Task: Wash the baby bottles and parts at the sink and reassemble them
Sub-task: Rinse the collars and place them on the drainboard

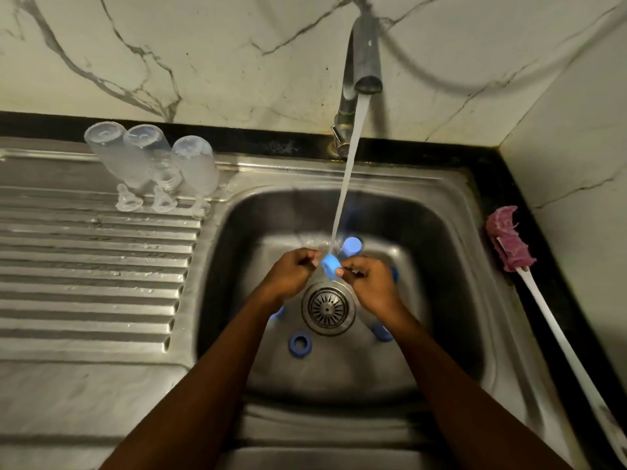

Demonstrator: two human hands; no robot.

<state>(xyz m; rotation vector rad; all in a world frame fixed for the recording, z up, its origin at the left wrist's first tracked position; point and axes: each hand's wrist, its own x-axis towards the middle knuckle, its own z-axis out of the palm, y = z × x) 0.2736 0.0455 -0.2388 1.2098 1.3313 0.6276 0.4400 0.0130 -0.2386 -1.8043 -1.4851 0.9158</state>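
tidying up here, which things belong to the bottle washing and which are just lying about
Job: blue plastic cap held by left hand and right hand; three clear plastic bottles; clear teats; blue ring in the steel sink.
Lying about: pink sponge brush with white handle.

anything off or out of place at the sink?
Nothing stands out. Three bottles stand inverted on the drainboard, nipples in front; left hand and right hand hold a blue cap under the tap stream; the brush lies on the counter.

L hand (291, 277) & R hand (369, 283) bare, forearms bare too.
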